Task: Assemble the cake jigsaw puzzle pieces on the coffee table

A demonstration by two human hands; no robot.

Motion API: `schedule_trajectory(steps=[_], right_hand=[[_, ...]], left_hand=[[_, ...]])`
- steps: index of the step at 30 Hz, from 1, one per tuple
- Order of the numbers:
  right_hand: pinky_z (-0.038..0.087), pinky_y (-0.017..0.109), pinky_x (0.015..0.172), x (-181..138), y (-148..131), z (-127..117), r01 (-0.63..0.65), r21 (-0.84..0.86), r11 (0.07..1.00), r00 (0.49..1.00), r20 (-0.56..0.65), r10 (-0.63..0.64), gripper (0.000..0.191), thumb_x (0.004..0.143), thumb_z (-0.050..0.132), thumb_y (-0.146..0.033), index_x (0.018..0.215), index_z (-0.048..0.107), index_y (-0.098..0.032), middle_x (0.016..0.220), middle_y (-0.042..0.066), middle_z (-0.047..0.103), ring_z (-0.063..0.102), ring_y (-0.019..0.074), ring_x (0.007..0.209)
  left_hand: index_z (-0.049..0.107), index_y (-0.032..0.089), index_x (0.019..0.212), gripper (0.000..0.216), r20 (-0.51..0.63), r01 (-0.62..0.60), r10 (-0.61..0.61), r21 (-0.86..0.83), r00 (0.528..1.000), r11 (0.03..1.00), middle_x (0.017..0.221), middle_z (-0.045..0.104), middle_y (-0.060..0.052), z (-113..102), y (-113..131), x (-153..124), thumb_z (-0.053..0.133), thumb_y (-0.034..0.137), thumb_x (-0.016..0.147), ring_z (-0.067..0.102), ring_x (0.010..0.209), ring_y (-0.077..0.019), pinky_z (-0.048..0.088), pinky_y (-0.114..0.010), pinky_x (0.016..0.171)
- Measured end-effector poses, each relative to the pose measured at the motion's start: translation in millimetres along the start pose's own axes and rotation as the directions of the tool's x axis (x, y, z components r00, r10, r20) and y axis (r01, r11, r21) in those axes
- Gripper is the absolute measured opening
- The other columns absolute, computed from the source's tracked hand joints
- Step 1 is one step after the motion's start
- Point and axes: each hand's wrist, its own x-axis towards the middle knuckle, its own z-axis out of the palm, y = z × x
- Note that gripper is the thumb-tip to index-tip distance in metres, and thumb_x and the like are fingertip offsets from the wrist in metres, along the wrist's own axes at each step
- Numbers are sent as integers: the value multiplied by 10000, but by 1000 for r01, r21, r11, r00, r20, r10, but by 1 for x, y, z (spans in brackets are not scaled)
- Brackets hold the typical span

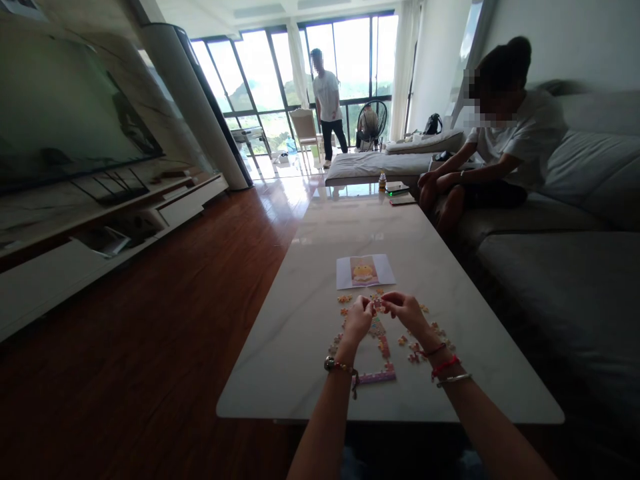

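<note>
Jigsaw [377, 377] on worktop [270, 373] | near edge and right side look joined; loose pieces [402, 340] unplaced | I see left hand [361, 317], right hand [406, 311] pinching 1 small section [378, 305]

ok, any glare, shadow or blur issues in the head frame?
Head view throughout: windows blown out; glare on the wooden floor and the table's far end; sofa sunk in shadow; edges look stretched, smeared; left hand and right hand legible but dim, puzzle pieces too small for detail.

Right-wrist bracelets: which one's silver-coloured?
The bangle, the one farthest from the right hand; the others on that arm sit nearer the hand and are reddish.
</note>
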Motion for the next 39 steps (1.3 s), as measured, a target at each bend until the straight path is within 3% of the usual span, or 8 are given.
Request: schedule_trajectory(steps=[6,16,27,36,39], right_hand=[[394,214,405,-5,4,2,-7,-32,999,998,57,9,248,634,623,-327,787,628,-132,585,28,624,531,111,474],[399,214,412,7,-6,8,14,-30,999,1000,-13,-14,256,610,633,-323,781,635,-132,648,50,643,529,108,479],[413,218,427,7,-2,9,4,-44,999,999,-34,-6,255,595,631,-324,761,645,-132,626,46,641,541,116,491],[407,228,468,-2,-6,8,-56,55,997,991,121,49,284,604,639,-346,791,641,-133,634,31,633,525,104,503],[381,215,454,-5,-1,8,-93,99,991,990,113,81,306,595,652,-364,792,624,-132,631,25,627,526,100,503]], left_hand=[[479,152,691,106,13,10,-9,-63,1000,998,598,564,1,2,-13,-4,448,220,767,531,554,-96,396,-220,559],[450,157,705,85,-34,20,-25,-151,999,988,598,538,10,-5,11,-1,434,203,775,513,510,-81,400,-206,519],[453,154,713,81,-38,12,-19,-184,999,983,606,533,6,-4,9,-3,441,207,773,515,521,-88,406,-213,524],[532,166,740,117,-77,-70,61,-121,995,990,629,558,8,-8,8,-4,440,232,772,518,549,-79,414,-189,540],[572,175,765,133,-54,-98,91,-135,994,986,680,588,-2,-9,8,-5,449,226,758,531,568,-81,425,-194,560]])
